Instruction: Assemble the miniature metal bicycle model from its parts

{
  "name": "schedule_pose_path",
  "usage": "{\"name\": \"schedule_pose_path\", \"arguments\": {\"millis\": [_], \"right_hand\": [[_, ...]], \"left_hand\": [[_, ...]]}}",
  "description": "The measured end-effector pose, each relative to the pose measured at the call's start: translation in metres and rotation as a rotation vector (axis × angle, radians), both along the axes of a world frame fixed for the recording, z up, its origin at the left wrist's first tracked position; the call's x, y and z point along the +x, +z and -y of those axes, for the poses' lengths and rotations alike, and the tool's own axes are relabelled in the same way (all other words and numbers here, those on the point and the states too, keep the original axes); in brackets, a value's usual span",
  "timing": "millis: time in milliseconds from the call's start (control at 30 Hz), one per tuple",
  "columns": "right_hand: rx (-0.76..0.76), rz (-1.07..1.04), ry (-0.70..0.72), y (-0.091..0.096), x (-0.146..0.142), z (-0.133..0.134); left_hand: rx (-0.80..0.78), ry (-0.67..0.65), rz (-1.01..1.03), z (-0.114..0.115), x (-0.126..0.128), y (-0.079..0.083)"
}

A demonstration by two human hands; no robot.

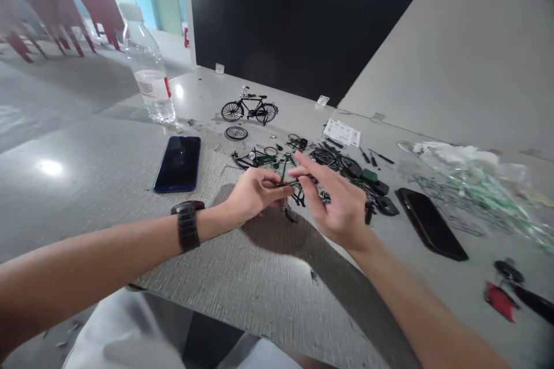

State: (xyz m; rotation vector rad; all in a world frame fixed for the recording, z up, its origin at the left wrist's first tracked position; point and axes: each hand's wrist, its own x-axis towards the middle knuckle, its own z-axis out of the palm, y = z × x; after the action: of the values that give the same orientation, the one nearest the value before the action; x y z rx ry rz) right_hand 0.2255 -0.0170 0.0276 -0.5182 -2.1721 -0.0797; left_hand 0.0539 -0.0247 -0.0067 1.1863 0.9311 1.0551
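Observation:
My left hand (255, 193) is closed, thumb and fingers pinching a small green and black model bicycle frame (284, 169) just above the table. From the right, my right hand (335, 199) meets the same frame, its thumb and fingers bent around the frame's near end, the index finger stretched out. Its fingertips partly cover the join. Below the hands hang thin black parts (289, 216) of the model. Behind them, loose model bicycle parts (264, 157) lie scattered, with a spoked wheel (236, 133) apart from the rest. An assembled black model bicycle (250, 106) stands farther back.
At left are a blue-edged phone (177, 164) and a water bottle (149, 75). To the right lie a dark phone (430, 223), clear plastic packaging (485, 179), a paper slip (341, 132) and a red-and-black object (501, 301). A black panel (294, 17) rises behind the table.

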Motion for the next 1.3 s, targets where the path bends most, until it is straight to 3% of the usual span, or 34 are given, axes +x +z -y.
{"name": "schedule_pose_path", "arguments": {"millis": [233, 400, 600, 767, 1300], "right_hand": [[0.045, -0.053, 0.010, -0.0011, -0.0022, 0.0023], [0.089, -0.050, -0.059, 0.0011, -0.0036, 0.0038], [0.000, -0.082, -0.117, -0.0011, -0.0046, 0.0069], [-0.015, 0.000, -0.081, 0.0006, -0.0036, 0.0058], [0.026, -0.087, -0.081, 0.0000, -0.0047, 0.0034]], "left_hand": [[0.016, 0.001, -0.069, -0.0025, -0.0001, -0.0036], [-0.020, 0.025, -0.023, -0.0025, 0.0015, -0.0019], [-0.041, 0.003, 0.056, -0.0003, 0.0006, 0.0004], [-0.018, 0.010, 0.025, -0.0022, -0.0002, -0.0023], [0.017, 0.032, -0.077, -0.0018, -0.0009, -0.0021]]}}
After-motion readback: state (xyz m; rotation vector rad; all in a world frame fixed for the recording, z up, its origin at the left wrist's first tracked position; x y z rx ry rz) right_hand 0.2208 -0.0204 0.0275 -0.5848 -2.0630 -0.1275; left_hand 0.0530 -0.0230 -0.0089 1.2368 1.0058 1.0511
